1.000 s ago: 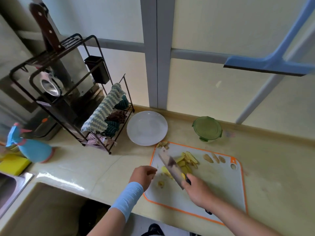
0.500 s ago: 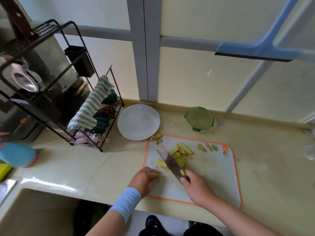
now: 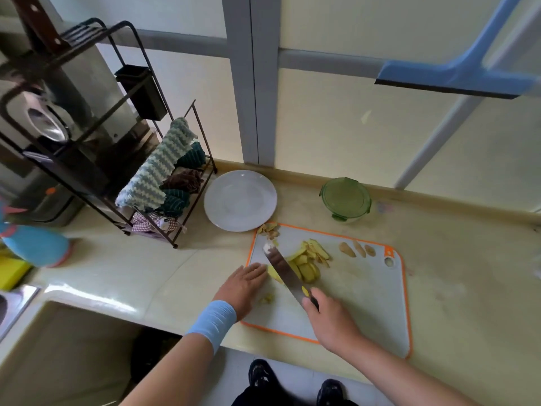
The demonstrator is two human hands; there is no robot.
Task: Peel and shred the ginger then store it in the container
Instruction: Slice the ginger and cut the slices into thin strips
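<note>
A white cutting board with an orange rim [image 3: 366, 300] lies on the counter. On it sits a pile of yellow ginger slices [image 3: 307, 262]. My left hand [image 3: 243, 285] lies at the board's left edge, its fingers stretched out and touching a yellow ginger piece [image 3: 273, 274]. Right next to that piece is the blade of a knife [image 3: 282, 268], and my right hand [image 3: 330, 320] grips the handle. A bit of ginger sticks to the blade near the handle. A green-lidded container [image 3: 345, 199] stands shut behind the board.
Ginger peels [image 3: 269, 230] lie at the board's far left corner and three brownish pieces [image 3: 355, 249] at its far right. An empty white plate [image 3: 240, 200] sits behind the board, beside a black rack with cloths [image 3: 164, 183]. A sink recess [image 3: 58, 347] lies at the lower left.
My left hand's fingers went from curled to stretched out beside the ginger piece. The knife stays over the same spot in my right hand. The view shifted slightly.
</note>
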